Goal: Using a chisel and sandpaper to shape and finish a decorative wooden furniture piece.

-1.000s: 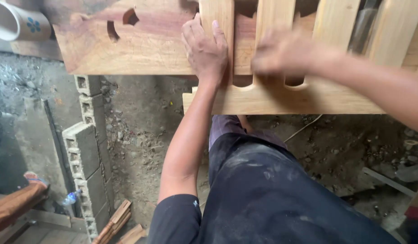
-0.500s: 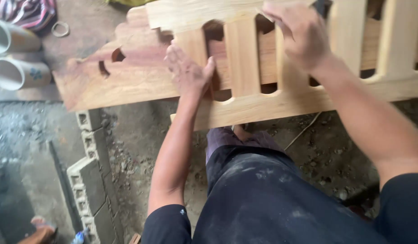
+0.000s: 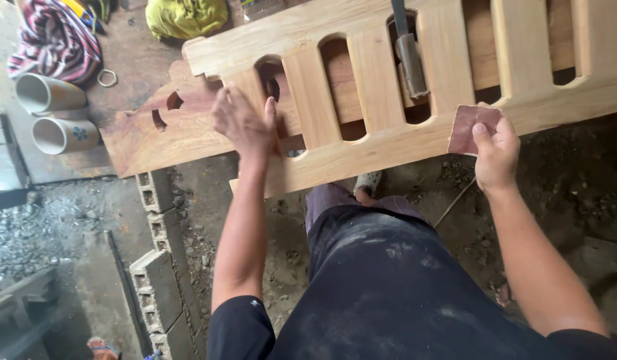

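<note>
A pale wooden slatted panel (image 3: 388, 143) with arched cut-outs lies across a darker reddish carved board (image 3: 155, 143). My left hand (image 3: 245, 123) rests flat on the panel's left end, fingers spread over a slat. My right hand (image 3: 495, 157) is at the panel's near rail and pinches a small reddish-brown piece of sandpaper (image 3: 472, 127), held up off the wood. A grey metal tool (image 3: 410, 57) lies in one of the slots between the slats.
Two pale cups (image 3: 55, 113) lie on their sides at the left, near a striped cloth (image 3: 55, 40) and a yellow-green cloth (image 3: 185, 17). Grey concrete blocks (image 3: 158, 267) stack below the boards. Dirt floor and my dark trousers fill the foreground.
My right hand has drawn back from the slats to the panel's near rail, now holding the sandpaper up. My view has shifted, showing more of the panel. The left hand stays on the panel.
</note>
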